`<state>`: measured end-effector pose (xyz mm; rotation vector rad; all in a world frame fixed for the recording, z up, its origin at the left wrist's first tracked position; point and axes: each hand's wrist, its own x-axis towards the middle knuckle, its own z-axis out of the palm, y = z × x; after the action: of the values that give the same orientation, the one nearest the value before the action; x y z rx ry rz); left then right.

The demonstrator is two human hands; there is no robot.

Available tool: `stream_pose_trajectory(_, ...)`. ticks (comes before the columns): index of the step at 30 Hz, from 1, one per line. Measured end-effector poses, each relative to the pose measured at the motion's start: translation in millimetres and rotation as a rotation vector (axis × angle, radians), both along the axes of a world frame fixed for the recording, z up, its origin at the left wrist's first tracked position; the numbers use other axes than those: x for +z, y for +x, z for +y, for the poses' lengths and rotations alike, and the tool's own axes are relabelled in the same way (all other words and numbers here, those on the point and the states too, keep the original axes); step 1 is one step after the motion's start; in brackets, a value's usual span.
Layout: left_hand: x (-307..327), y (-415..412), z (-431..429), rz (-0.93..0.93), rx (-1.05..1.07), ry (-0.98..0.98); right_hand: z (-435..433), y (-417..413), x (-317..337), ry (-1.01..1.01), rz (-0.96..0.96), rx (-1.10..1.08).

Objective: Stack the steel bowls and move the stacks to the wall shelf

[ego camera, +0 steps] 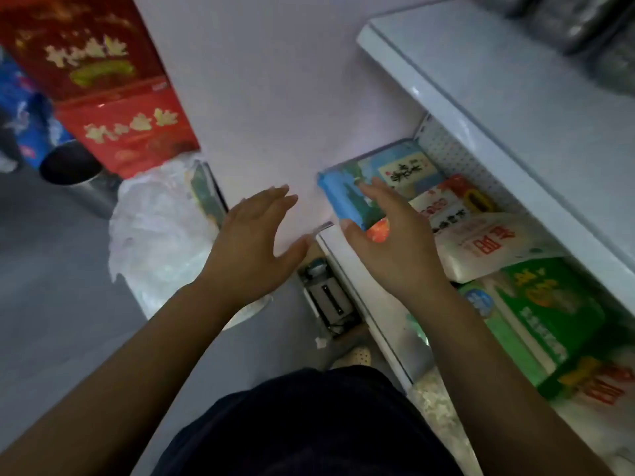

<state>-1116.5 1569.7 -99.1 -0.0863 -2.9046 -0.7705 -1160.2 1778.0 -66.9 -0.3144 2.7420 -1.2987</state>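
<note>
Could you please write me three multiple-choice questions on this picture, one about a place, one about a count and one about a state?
1. Where is the blue packet?
A. on the floor
B. at the far end of the lower shelf
C. in a steel pot

2. How many red boxes are stacked at the upper left?
A. two
B. four
C. five

3. How are the left hand and the right hand?
A. both are fists
B. both grip a bowl
C. both are open, with fingers straight

Answers:
1 B, it lies under the upper board, beside the white bags.
2 A, one box stands on another.
3 C, neither hand holds anything.
</note>
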Motion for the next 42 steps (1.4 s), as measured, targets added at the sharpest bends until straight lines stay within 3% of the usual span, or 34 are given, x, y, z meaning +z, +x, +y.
stream_pose_trajectory(9,-43.9,224.2,-135.1,-0.226,0.631,0.040,-181.9,98.0,-50.0,0.197,-0.164,0.674)
stream_pose_trajectory(16,-48.8,332.4,-164.7,-0.217,1.152,0.156,-308.9,148.6,-50.4,0.301,-0.071,1.149)
stream_pose_trajectory(28,-33.5,377.7,-249.8,-0.162,1.618,0.213,-495.9,191.2,-51.3,0.291,-0.034,1.628)
stream_pose_trajectory(36,-14.9,367.2,-343.5,-0.133,1.761,0.269,-628.3,186.4,-39.1,0.338,0.077,1.789)
stream_pose_trajectory(42,-5.6,405.7,-362.4,-0.053,2.026,0.320,-704.5,252.9,-31.9,0.335,0.071,1.997)
